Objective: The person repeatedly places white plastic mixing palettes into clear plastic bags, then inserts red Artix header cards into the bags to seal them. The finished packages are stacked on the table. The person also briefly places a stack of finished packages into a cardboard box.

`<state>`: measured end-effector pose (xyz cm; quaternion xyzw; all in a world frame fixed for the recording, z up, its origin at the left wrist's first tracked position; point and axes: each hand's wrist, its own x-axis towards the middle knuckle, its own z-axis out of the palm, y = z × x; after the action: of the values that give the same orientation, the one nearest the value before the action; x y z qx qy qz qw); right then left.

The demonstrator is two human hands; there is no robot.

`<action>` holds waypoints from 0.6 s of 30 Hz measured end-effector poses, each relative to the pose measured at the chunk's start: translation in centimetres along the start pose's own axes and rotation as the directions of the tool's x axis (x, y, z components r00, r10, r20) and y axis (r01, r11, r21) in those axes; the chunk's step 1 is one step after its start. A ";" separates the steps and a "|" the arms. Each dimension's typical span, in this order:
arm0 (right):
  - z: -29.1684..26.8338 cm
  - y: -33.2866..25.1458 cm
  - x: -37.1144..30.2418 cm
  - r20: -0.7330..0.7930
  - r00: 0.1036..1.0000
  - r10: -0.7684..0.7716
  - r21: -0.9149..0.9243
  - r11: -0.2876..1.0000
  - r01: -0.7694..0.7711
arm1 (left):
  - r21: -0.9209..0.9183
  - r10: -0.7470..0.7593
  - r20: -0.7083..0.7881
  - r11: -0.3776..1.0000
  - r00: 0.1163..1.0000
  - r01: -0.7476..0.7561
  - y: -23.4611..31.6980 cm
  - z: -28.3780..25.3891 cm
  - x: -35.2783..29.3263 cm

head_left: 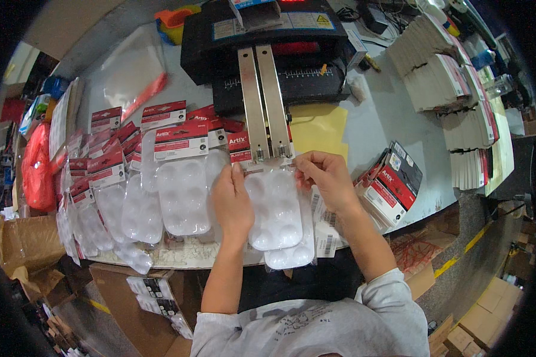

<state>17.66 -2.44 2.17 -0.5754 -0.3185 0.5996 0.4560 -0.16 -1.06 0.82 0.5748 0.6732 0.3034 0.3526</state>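
A white plastic paint palette (274, 208) in a clear bag lies in front of me, with round wells showing. The top of its bag and a red-and-black header card (240, 147) reach under two metal arms (262, 101) of a black machine (262, 53). My left hand (232, 199) is closed on the bag's left edge, thumb on top; its other fingers are mostly hidden. At the upper right corner of that bag, my right hand (327, 178) pinches the plastic between thumb and forefinger. Another white palette (290, 257) sticks out underneath, beside barcode labels (326, 232).
Bagged palettes with header cards (181, 202) overlap along the left of the table (375, 107). A stack of folded header cards (390, 184) stands at right, with taller card stacks (429, 65) behind. A yellow sheet (321, 134) lies by the machine. An open carton (125, 303) stands below the table edge.
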 end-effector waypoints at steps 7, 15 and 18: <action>-9.3 -5.5 -8.1 -0.160 0.855 -0.493 -0.925 0.379 0.045 | 0.073 -0.221 -0.232 0.967 0.947 0.244 0.3 -12.0 1.7; -12.8 -1.6 -9.5 -0.196 0.887 -0.417 -0.956 0.284 -0.078 | 0.587 0.456 0.035 0.711 0.889 -0.388 0.4 -5.1 -2.2; -11.8 -2.5 -10.0 -0.228 0.886 -0.404 -0.946 0.307 -0.104 | 0.380 0.434 0.082 0.819 0.897 -0.430 0.0 -1.0 -4.1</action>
<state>28.88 -12.31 6.81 -0.8130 -0.5519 0.1122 0.1481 -0.59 -5.16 1.87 0.7693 0.5734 0.2382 0.1506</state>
